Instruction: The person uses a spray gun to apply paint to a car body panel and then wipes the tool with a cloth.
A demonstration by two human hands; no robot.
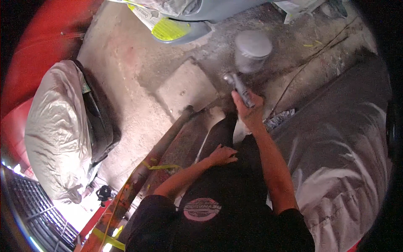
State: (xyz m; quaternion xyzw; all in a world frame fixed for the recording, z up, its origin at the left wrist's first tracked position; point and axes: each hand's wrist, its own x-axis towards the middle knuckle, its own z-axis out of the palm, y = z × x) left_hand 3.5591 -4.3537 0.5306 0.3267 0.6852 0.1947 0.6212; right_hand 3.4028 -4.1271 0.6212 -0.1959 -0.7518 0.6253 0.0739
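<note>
Concrete floor is the work area. Grey draped sheet fills the right side; red bodywork takes the upper left. In front of the red, a pale crumpled cover sits over what looks like a black tyre. Pale blue-grey panel at the top edge, partly masked with paper and film. Orange, worn pole with yellow tape runs diagonally left of the person. Square plate lies ahead.

Containers: one likely, a round grey tub on the floor beyond the right hand. Top reads as a flat disc; can't tell lid from upturned base. Contents not visible.

Right hand: fingers wrapped around a silver hand tool, rounded head pointing away from the body toward the plate/tub gap. Exact type unclear. Left hand: fingers loosely bent, released, nothing visible in them, over the dark-clothed lap; contact unclear.

Step, judged: tool held out one-handed, no visible contact at its head. Next move calls for a firm grip and clearance from the tub.
</note>
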